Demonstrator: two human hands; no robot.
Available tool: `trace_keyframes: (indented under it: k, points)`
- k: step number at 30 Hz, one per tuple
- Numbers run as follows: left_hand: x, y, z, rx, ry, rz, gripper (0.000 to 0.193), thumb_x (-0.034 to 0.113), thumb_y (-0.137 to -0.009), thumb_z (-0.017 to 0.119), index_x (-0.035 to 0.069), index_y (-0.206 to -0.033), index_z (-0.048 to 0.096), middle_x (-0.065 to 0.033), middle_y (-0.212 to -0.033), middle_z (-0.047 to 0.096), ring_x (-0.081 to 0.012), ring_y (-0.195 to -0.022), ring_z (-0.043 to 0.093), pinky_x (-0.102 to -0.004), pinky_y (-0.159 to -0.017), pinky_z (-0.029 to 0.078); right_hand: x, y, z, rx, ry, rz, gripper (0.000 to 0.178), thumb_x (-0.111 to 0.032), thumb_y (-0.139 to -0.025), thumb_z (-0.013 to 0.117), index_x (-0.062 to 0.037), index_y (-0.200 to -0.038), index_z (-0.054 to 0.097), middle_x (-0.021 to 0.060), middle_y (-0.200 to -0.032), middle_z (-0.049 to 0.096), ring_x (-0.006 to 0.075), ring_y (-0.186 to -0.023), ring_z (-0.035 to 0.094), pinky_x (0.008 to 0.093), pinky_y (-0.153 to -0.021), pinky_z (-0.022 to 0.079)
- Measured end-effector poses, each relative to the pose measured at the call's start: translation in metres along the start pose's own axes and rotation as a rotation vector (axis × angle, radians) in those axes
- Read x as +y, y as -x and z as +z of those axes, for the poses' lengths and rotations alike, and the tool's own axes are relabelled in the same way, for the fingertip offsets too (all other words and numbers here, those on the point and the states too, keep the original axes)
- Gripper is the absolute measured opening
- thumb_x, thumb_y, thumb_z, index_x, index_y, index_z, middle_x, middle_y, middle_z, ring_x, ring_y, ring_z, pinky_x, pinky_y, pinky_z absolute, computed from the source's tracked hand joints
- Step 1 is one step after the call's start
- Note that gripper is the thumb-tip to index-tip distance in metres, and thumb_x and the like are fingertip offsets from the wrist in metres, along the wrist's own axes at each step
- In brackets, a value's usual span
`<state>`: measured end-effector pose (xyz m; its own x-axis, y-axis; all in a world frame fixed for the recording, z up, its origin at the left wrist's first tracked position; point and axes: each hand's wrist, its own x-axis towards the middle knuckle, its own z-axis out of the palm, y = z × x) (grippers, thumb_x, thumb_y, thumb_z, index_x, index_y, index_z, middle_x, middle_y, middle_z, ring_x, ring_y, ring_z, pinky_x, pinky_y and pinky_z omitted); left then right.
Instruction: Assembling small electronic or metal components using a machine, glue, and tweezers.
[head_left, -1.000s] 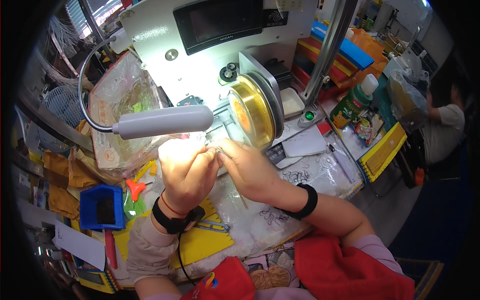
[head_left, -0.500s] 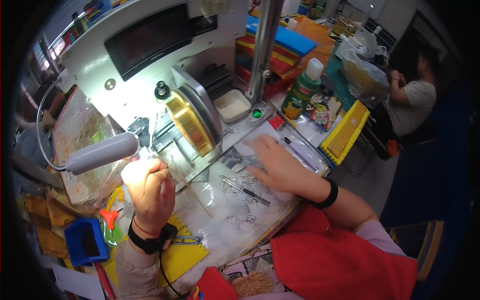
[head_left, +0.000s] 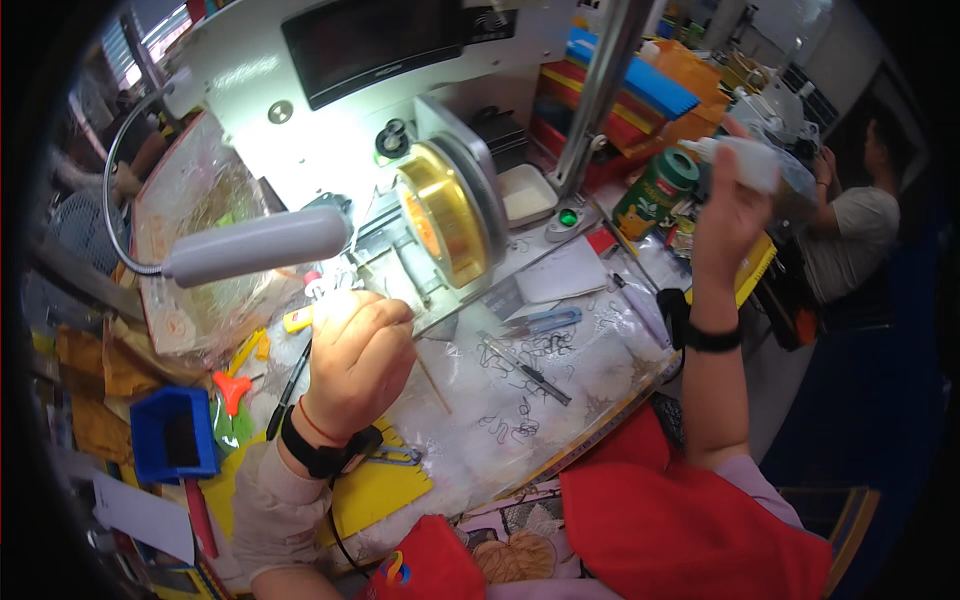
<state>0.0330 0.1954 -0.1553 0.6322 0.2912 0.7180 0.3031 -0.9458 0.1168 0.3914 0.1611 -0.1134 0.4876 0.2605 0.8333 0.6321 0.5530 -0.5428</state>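
Observation:
My left hand [head_left: 360, 345] is closed, fingers pressed together, under the glowing grey lamp [head_left: 255, 245] beside the machine. What its fingertips grip, if anything, is hidden. To its right, a gold-coloured spool [head_left: 445, 215] is mounted on the machine. My right hand [head_left: 730, 225], slightly blurred, is raised at the right and wraps round a small whitish squeeze bottle [head_left: 757, 166] with a nozzle pointing left. Just left of that hand stands a green canister [head_left: 655, 195], its round top showing.
On the table lie a slim cutter knife [head_left: 528, 372], dark curled threads [head_left: 515, 425], a blue-handled tool [head_left: 553, 320] and white paper [head_left: 560, 272]. A blue bin [head_left: 175, 435] sits at left, near an orange three-armed piece [head_left: 231, 391]. Another person [head_left: 865, 225] sits at far right.
My right hand has left the paper, moved up and right, and lifted the whitish bottle out of the green canister. The left hand stays closed beside the machine. The view has shifted.

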Motion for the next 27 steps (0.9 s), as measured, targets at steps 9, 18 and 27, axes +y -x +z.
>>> trace_keyframes:
  k: [9,18,27]
  points:
    - [0.007,0.011,-0.010,0.181,-0.235,0.000,0.027,-0.004,-0.063,0.076,0.007,-0.087,0.069,-0.0051,-0.089,0.051,-0.0236,-0.078,0.051,-0.0348,-0.071,0.040,-0.091,0.080,0.091,-0.604,-0.536,-0.088,0.029,-0.027,-0.084,0.072,-0.0016,-0.090,0.061,0.0119,-0.085,0.061,0.0229,-0.076,0.057,0.0312,-0.068,0.045]
    - [0.003,0.012,-0.012,0.162,-0.288,0.125,0.030,0.003,-0.060,0.075,0.005,-0.090,0.071,-0.0035,-0.090,0.053,-0.0205,-0.080,0.053,-0.0342,-0.075,0.037,-0.076,0.094,0.105,-0.579,-0.677,0.001,0.021,-0.018,-0.091,0.063,0.0016,-0.085,0.058,0.0101,-0.083,0.060,0.0181,-0.071,0.056,0.0290,-0.063,0.043]
    - [0.004,0.011,-0.012,0.159,-0.301,0.125,0.031,0.003,-0.060,0.075,0.006,-0.091,0.071,-0.0034,-0.090,0.053,-0.0207,-0.081,0.054,-0.0342,-0.076,0.039,-0.076,0.093,0.105,-0.573,-0.690,0.006,0.019,-0.016,-0.091,0.063,0.0014,-0.084,0.060,0.0101,-0.083,0.060,0.0173,-0.071,0.055,0.0288,-0.065,0.043]
